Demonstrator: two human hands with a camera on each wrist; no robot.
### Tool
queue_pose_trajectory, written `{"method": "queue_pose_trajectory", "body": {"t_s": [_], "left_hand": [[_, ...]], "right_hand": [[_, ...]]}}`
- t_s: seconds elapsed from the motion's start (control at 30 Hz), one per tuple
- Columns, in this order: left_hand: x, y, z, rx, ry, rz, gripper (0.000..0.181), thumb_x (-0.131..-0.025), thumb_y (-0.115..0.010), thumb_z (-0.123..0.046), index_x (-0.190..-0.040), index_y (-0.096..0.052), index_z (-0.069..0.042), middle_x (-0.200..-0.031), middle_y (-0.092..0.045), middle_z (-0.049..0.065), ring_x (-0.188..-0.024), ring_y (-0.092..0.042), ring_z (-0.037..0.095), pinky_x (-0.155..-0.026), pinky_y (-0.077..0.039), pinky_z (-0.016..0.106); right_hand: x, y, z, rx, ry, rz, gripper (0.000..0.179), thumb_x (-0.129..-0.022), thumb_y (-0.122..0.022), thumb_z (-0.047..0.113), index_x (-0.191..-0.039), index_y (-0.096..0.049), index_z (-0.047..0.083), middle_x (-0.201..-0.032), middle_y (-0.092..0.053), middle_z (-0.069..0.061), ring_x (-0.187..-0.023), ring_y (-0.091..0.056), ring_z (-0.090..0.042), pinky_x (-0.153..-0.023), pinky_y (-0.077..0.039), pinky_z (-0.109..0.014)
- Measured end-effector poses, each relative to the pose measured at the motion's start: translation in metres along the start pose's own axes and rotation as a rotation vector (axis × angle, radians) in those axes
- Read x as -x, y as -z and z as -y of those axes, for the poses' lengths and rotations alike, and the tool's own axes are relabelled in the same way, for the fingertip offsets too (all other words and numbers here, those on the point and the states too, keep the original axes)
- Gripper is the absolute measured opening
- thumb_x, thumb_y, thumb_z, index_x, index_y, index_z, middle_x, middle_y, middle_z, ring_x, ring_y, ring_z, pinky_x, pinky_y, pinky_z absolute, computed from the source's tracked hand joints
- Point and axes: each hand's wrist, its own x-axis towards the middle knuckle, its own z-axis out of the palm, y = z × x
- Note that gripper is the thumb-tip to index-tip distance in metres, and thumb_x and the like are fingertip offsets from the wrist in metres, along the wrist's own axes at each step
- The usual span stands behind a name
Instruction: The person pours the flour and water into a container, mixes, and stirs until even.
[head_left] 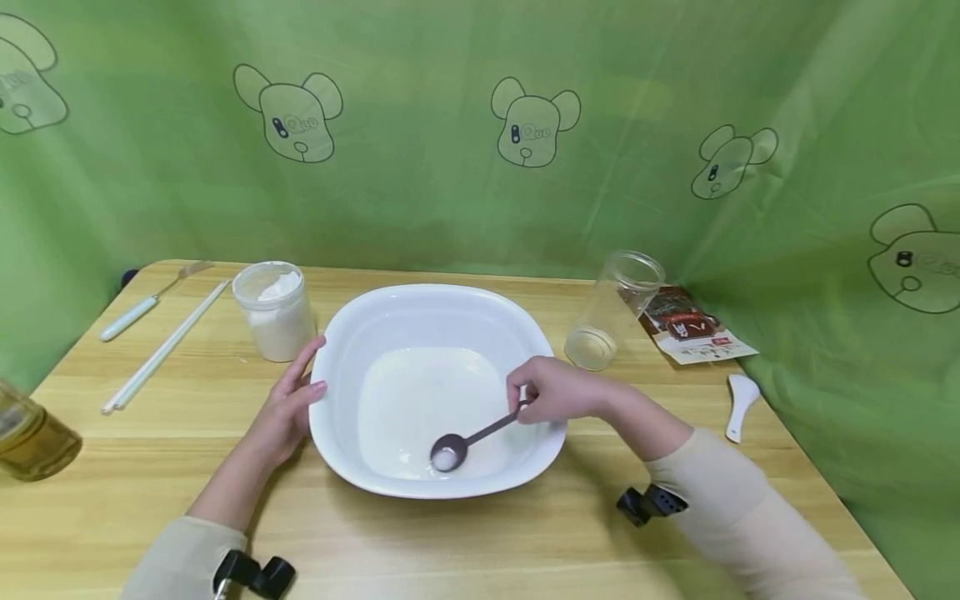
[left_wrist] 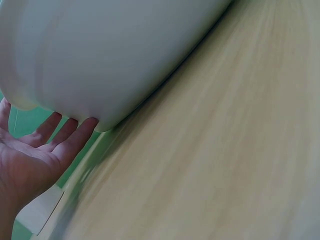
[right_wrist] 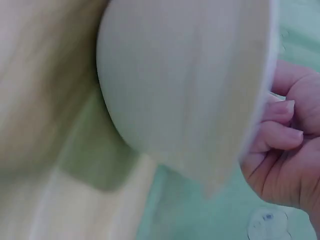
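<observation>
A white basin stands mid-table with a whitish liquid in its bottom. My right hand reaches over the basin's right rim and pinches the handle of a dark spoon. The spoon's bowl is low in the basin near the front side, with some white content in it. In the right wrist view, the basin's wall hides the spoon, while the curled fingers show beside the rim. My left hand touches the basin's left side; its fingers lie extended along the outer wall in the left wrist view.
Left of the basin are a jar of white powder, chopsticks, a blue-handled fork and a container of amber liquid. To the right are a clear plastic cup, a printed packet and a white scoop.
</observation>
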Motion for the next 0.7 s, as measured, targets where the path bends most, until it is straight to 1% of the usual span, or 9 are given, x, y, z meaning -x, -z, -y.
{"method": "queue_pose_trajectory", "body": {"t_s": [0.07,0.13,0.23,0.3,0.4,0.47,0.63,0.7], "left_hand": [[0.000,0.000,0.000,0.002,0.000,0.000,0.056,-0.084,-0.042,-0.002,-0.135,-0.027,-0.022,-0.112,-0.043,0.009,-0.087,-0.055,0.018,-0.069,-0.049,0.032],[0.000,0.000,-0.001,0.004,0.001,0.001,0.056,-0.084,-0.042,-0.002,-0.135,-0.027,-0.022,-0.112,-0.044,0.009,-0.087,-0.055,0.019,-0.068,-0.049,0.032],[0.000,0.000,-0.001,0.002,0.003,0.001,0.056,-0.084,-0.042,-0.002,-0.135,-0.027,-0.022,-0.111,-0.043,0.009,-0.087,-0.055,0.019,-0.068,-0.049,0.032],[0.000,0.000,-0.001,-0.001,0.003,0.003,0.056,-0.085,-0.042,-0.002,-0.135,-0.027,-0.021,-0.112,-0.043,0.009,-0.088,-0.055,0.019,-0.069,-0.049,0.033],[0.000,0.000,-0.001,-0.007,0.003,0.003,0.057,-0.085,-0.043,-0.003,-0.136,-0.026,-0.021,-0.113,-0.042,0.010,-0.089,-0.054,0.020,-0.069,-0.049,0.033],[0.000,0.000,0.000,-0.010,0.004,0.002,0.056,-0.085,-0.043,-0.003,-0.136,-0.026,-0.021,-0.113,-0.041,0.011,-0.089,-0.054,0.020,-0.070,-0.049,0.033],[0.000,0.001,0.000,-0.011,0.007,-0.004,0.056,-0.085,-0.043,-0.003,-0.136,-0.026,-0.021,-0.113,-0.041,0.011,-0.089,-0.054,0.019,-0.070,-0.049,0.033],[0.000,0.001,0.000,-0.011,0.009,-0.003,0.056,-0.085,-0.043,-0.003,-0.136,-0.026,-0.021,-0.113,-0.041,0.011,-0.088,-0.055,0.019,-0.069,-0.049,0.033]], "right_hand": [[0.007,0.008,-0.002,0.055,-0.010,-0.025,0.014,-0.066,-0.055,-0.007,-0.067,-0.058,0.007,-0.050,-0.042,0.003,-0.044,-0.035,-0.006,-0.040,-0.030,-0.018],[0.012,0.015,-0.002,0.129,-0.033,-0.067,0.015,-0.066,-0.054,-0.007,-0.065,-0.057,0.008,-0.051,-0.043,0.003,-0.044,-0.036,-0.007,-0.040,-0.031,-0.020],[0.013,0.023,-0.003,0.230,-0.100,-0.137,0.014,-0.066,-0.054,-0.005,-0.066,-0.057,0.009,-0.053,-0.046,0.002,-0.046,-0.038,-0.010,-0.042,-0.033,-0.022],[0.009,0.026,-0.006,0.260,-0.157,-0.178,0.012,-0.067,-0.056,-0.002,-0.068,-0.058,0.009,-0.056,-0.048,0.001,-0.048,-0.040,-0.012,-0.044,-0.035,-0.024],[0.000,0.026,-0.011,0.255,-0.219,-0.223,0.008,-0.069,-0.058,0.001,-0.072,-0.059,0.008,-0.062,-0.051,-0.001,-0.053,-0.043,-0.014,-0.048,-0.038,-0.025],[-0.009,0.025,-0.013,0.238,-0.232,-0.251,0.005,-0.071,-0.058,0.002,-0.074,-0.059,0.006,-0.065,-0.052,-0.003,-0.055,-0.044,-0.016,-0.049,-0.038,-0.025],[-0.037,0.018,-0.015,0.179,-0.203,-0.297,0.005,-0.070,-0.060,0.003,-0.074,-0.058,0.005,-0.067,-0.052,-0.004,-0.060,-0.045,-0.016,-0.054,-0.039,-0.026],[-0.048,0.013,-0.014,0.126,-0.194,-0.298,0.005,-0.070,-0.061,0.002,-0.073,-0.058,0.004,-0.066,-0.053,-0.003,-0.058,-0.046,-0.015,-0.054,-0.039,-0.025]]}}
